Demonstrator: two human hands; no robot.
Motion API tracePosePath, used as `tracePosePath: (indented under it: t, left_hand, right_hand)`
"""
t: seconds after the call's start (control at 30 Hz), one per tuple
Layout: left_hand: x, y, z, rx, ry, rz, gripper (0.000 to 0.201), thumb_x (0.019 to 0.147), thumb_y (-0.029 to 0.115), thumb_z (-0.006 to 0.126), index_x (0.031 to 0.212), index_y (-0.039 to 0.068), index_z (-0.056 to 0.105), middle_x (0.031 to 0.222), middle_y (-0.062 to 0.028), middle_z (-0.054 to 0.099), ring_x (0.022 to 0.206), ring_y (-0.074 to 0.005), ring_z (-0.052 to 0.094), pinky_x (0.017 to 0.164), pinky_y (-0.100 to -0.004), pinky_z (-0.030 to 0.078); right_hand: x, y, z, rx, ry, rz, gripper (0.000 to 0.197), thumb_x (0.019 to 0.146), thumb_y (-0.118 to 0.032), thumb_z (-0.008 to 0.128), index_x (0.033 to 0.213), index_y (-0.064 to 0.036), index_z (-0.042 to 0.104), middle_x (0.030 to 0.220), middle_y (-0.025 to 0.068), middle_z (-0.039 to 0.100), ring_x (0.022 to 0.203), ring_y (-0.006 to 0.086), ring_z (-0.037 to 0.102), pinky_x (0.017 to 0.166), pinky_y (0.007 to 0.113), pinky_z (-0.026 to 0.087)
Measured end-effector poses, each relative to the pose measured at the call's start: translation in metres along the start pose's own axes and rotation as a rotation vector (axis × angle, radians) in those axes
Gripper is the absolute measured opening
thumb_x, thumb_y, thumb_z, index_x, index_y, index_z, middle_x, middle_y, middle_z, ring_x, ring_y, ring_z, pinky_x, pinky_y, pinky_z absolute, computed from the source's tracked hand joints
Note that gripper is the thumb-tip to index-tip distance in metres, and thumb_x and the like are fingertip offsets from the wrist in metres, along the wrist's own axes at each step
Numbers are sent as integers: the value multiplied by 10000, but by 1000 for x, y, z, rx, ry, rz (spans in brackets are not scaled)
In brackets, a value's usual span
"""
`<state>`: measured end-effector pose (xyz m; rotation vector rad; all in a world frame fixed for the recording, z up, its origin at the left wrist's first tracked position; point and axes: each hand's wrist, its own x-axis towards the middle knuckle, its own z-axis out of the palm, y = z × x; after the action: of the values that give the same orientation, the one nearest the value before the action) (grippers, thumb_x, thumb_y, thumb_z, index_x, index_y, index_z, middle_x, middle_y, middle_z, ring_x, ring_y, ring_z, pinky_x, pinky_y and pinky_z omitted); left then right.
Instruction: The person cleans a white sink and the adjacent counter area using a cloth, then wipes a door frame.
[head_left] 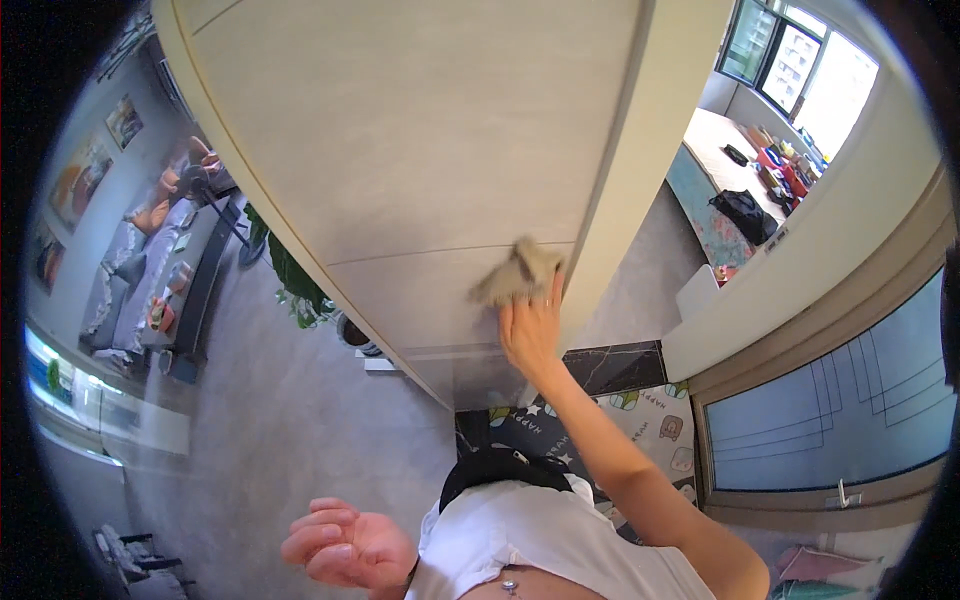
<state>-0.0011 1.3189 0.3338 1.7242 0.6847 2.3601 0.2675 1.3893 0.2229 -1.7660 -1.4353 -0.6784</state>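
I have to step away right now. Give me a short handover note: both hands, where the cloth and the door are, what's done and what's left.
Right hand: raised, pressing a crumpled beige cloth flat against the pale door panel, near its right edge, low on the panel.
Left hand: empty, fingers loosely curled, held low beside the body, touching nothing.
Door: pale wood-look panel, with the room with the bed visible past its edge.
Done: cannot tell from the picture how much of the panel has been wiped; no visible streaks or marks.
Left: probably the rest of the panel above and left of the cloth.
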Motion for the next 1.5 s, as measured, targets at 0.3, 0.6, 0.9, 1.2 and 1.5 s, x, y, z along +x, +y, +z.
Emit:
tracePosePath:
  t: [0.3,0.6,0.9,1.2,1.5]
  left_hand:
    - [1,5,17,4,-24,36,105,897,209,461,846,120,440,863,-47,368,746,-176,394,633,-303,372]
    - [4,0,19,1,-95,-13,82,890,149,479,840,94,443,857,-68,381,707,-178,400,585,-301,359]
    - [1,-2,44,-21,-139,-37,141,901,209,457,829,92,424,851,-66,379,678,-163,378,564,-303,341]
    - [-9,6,68,-39,-181,-21,224,903,244,434,749,90,385,820,-60,371,669,-168,382,544,-307,327]
    - [-8,15,70,4,-150,-71,259,912,290,441,743,98,400,826,-57,378,674,-164,375,570,-300,336]
  right_hand:
    - [-56,38,34,-58,-33,73,346,803,-173,581,1118,-32,590,1263,221,485,1254,463,357,1073,605,214]
    - [9,52,0,144,288,269,343,822,-219,545,1085,-3,591,1130,186,569,1157,443,440,1083,615,146]
    - [5,37,-12,-69,352,203,310,769,-147,568,1032,11,611,1044,206,591,1065,413,510,1055,646,198]
    - [-61,49,12,-100,129,208,281,769,-157,581,993,10,616,991,186,590,1026,402,533,1066,651,187]
    - [126,31,-66,-100,461,48,450,836,-320,534,1187,-42,574,1221,174,556,1140,385,489,1069,639,192]
